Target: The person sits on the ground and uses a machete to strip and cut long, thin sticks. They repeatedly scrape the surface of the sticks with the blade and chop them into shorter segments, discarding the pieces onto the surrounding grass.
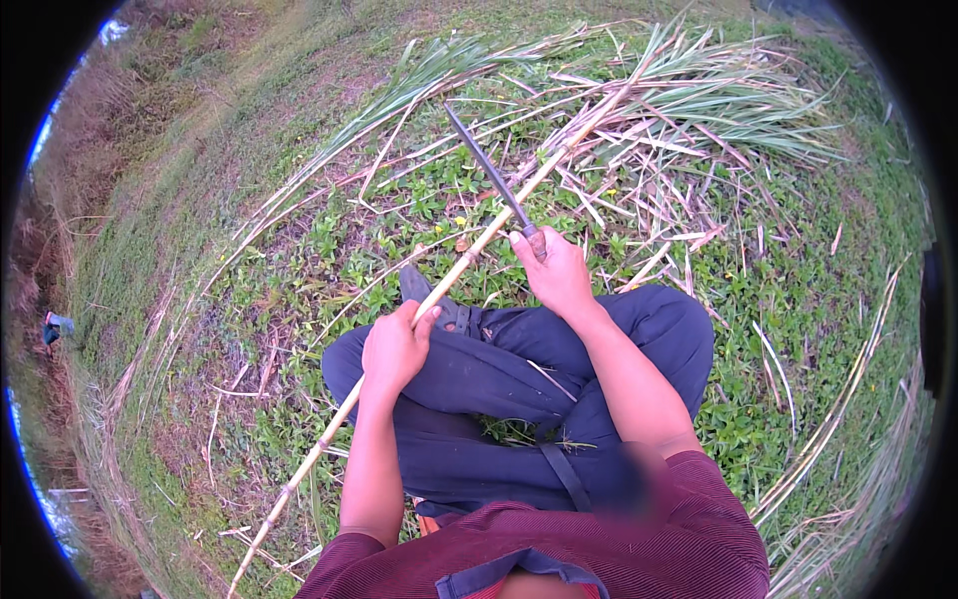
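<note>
A long, pale yellow jointed cane stalk (469, 258) slants across my crossed legs, from the lower left up to the far right. My left hand (392, 346) is wrapped round the stalk above my left knee. In my right hand (557, 272) is the wooden handle of a long-bladed knife (484, 163), its blade pointing up and to the left. The blade crosses the stalk, a little beyond my right hand. Whether the edge touches the stalk I cannot tell.
Cut green leaves (728, 110) and dry strips (649, 175) lie heaped at the far right. Several long stalks (249, 250) stretch along the left, others (848, 389) at the right edge. Low green plants (329, 240) cover the ground. A person (55, 326) is far off at left.
</note>
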Available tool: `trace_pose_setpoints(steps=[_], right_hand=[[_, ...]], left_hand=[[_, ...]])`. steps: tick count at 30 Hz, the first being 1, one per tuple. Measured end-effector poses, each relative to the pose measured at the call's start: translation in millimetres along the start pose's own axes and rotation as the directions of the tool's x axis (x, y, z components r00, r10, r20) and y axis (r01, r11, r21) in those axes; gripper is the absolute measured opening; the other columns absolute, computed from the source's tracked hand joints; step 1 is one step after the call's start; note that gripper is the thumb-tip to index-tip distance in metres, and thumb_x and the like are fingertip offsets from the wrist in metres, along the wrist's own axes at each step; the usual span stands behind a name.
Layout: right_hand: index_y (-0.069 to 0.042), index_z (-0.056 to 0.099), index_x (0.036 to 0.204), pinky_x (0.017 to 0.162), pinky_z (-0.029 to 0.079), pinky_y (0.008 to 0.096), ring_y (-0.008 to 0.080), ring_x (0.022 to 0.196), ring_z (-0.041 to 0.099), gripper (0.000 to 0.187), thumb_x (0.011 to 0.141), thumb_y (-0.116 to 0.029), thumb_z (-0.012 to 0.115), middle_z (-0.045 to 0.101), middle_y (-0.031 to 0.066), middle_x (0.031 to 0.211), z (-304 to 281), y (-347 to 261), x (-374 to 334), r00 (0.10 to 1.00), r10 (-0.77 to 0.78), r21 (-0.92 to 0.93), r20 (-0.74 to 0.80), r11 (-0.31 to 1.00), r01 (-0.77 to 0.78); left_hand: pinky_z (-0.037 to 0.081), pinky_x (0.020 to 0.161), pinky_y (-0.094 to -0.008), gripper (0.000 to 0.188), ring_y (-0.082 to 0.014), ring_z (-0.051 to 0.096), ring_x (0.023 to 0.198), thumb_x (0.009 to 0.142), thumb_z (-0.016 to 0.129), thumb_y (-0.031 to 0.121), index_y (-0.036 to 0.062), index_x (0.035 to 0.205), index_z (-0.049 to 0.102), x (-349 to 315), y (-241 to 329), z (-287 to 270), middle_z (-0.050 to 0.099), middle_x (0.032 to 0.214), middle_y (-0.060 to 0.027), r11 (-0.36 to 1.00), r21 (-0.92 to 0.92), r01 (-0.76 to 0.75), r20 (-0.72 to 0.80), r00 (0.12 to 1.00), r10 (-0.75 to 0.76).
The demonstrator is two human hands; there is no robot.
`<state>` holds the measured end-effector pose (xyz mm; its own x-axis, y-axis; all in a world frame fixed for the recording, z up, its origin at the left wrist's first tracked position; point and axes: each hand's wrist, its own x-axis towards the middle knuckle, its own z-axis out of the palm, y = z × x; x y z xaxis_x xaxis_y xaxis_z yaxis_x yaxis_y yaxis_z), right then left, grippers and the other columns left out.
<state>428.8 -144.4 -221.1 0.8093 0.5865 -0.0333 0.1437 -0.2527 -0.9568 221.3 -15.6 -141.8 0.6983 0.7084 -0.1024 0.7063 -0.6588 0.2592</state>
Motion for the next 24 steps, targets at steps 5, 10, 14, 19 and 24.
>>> trace_pose_setpoints(steps=[5,10,14,19,24], right_hand=[[-0.003,0.060,0.084,0.057,0.047,0.0404,0.0266,0.056,0.060,0.039,0.093,-0.040,0.069,0.058,0.0119,0.061,6.5,-2.9,-6.6,0.990,-0.095,-0.086,0.100,0.991,0.104],[-0.004,0.058,0.085,0.054,0.046,0.0449,0.0343,0.055,0.061,0.038,0.093,-0.040,0.068,0.056,0.0148,0.060,13.3,-5.6,-13.9,0.966,-0.207,-0.140,0.156,0.963,0.229],[-0.005,0.058,0.092,0.055,0.049,0.0466,0.0370,0.058,0.064,0.037,0.092,-0.041,0.069,0.060,0.0152,0.061,15.0,-1.5,-16.9,0.954,-0.263,-0.219,0.141,0.932,0.289],[-0.008,0.057,0.094,0.055,0.051,0.0458,0.0353,0.060,0.066,0.032,0.092,-0.038,0.069,0.065,0.0133,0.068,7.7,-7.7,-19.3,0.906,-0.380,-0.342,0.188,0.839,0.423],[-0.010,0.055,0.095,0.058,0.054,0.0450,0.0315,0.066,0.069,0.028,0.088,-0.033,0.069,0.065,0.0102,0.075,5.1,-7.3,-19.6,0.838,-0.493,-0.435,0.234,0.717,0.544]], left_hand=[[0.046,0.056,-0.0507,0.029,-0.0402,0.063,0.064,0.096,0.065,0.033,0.0077,0.083,0.058,-21.8,-26.4,-37.9,0.063,0.066,-0.0154,0.973,0.232,0.005,-0.161,0.986,0.033],[0.045,0.054,-0.0466,0.021,-0.0360,0.062,0.062,0.094,0.068,0.028,0.0091,0.088,0.059,-50.1,-59.5,-51.9,0.064,0.072,-0.0104,0.952,0.303,0.036,-0.313,0.948,0.063],[0.046,0.056,-0.0441,0.015,-0.0319,0.063,0.064,0.091,0.070,0.023,0.0101,0.093,0.064,-68.0,-80.5,-50.4,0.064,0.076,-0.0085,0.946,0.326,-0.003,-0.448,0.880,0.157],[0.044,0.060,-0.0395,0.014,-0.0244,0.059,0.068,0.090,0.070,0.017,0.0074,0.100,0.067,-98.6,-111.1,-62.6,0.059,0.074,-0.0057,0.866,0.499,-0.008,-0.481,0.829,0.284],[0.043,0.064,-0.0394,0.010,-0.0248,0.057,0.071,0.089,0.067,0.011,0.0069,0.098,0.065,-126.1,-154.0,-94.4,0.057,0.077,-0.0056,0.804,0.588,0.090,-0.480,0.839,0.257]])
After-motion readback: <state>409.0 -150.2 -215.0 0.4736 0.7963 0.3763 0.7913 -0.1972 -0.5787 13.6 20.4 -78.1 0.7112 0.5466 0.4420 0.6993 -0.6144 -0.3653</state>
